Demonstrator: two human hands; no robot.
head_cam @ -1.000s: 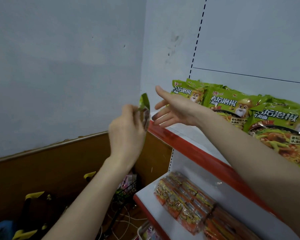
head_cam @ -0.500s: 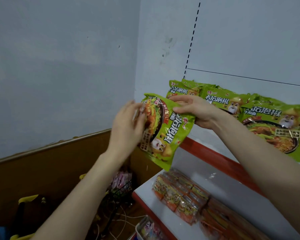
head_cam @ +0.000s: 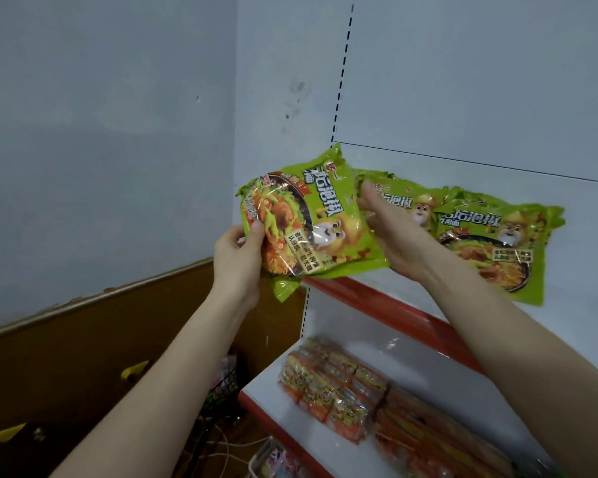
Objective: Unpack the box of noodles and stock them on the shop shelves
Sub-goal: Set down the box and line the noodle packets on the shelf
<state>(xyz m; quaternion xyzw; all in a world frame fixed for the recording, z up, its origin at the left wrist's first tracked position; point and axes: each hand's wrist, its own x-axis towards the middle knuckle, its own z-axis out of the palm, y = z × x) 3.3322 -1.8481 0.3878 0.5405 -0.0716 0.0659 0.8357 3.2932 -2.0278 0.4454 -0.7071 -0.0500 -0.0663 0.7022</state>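
Observation:
A green noodle multipack (head_cam: 308,222) is held up at the left end of the upper shelf (head_cam: 387,307), tilted. My left hand (head_cam: 239,257) grips its lower left edge, thumb on the front. My right hand (head_cam: 390,236) lies against the pack's right side with fingers straight. Behind my right hand, more green noodle packs (head_cam: 494,243) lean against the white back panel on the same shelf. The box is not in view.
The lower white shelf (head_cam: 263,384) with a red lip carries orange multipacks (head_cam: 339,391). A grey wall and brown wainscot stand at left. A dark wire basket (head_cam: 221,388) and yellow-trimmed items sit on the floor below.
The pack, held edge-on by my left hand a second ago, has turned face-on and risen toward the shelf. My right hand went from gripping its top edge to lying flat along its right side.

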